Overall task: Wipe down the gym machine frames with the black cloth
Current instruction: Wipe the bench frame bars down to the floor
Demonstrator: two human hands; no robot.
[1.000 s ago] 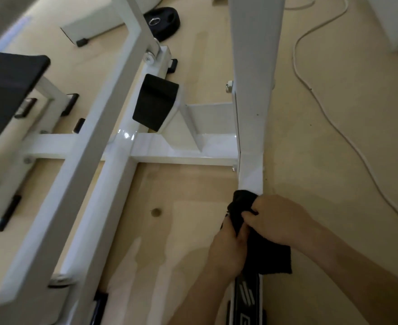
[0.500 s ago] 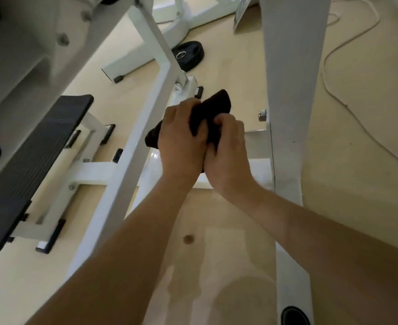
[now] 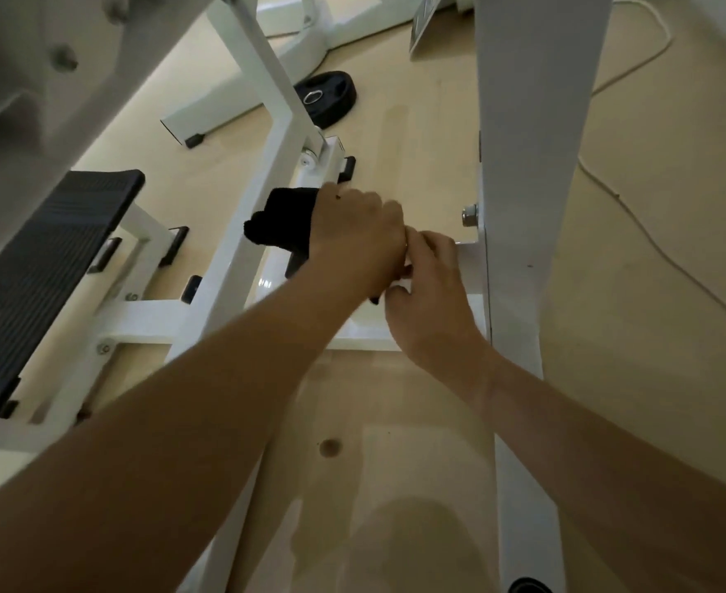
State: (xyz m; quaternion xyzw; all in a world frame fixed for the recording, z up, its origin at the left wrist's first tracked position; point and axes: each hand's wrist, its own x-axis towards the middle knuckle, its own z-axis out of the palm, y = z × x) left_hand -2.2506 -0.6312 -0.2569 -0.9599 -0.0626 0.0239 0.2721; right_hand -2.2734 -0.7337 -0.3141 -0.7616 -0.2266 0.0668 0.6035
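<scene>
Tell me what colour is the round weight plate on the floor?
The weight plate is black with a silvery ring; head view.

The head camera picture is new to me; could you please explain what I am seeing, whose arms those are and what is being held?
There is no robot here. A person wears one wide-angle camera on the head, so it looks down along their own two bare arms. The left hand grips a black cloth, seen against a slanted white bar of a gym machine. The right hand sits close beside it with curled fingers; whether it also holds the cloth cannot be told. To the right stands a broad white upright. On the left is a ridged black plate. On the wooden floor lie a black weight plate and a white cable.
</scene>
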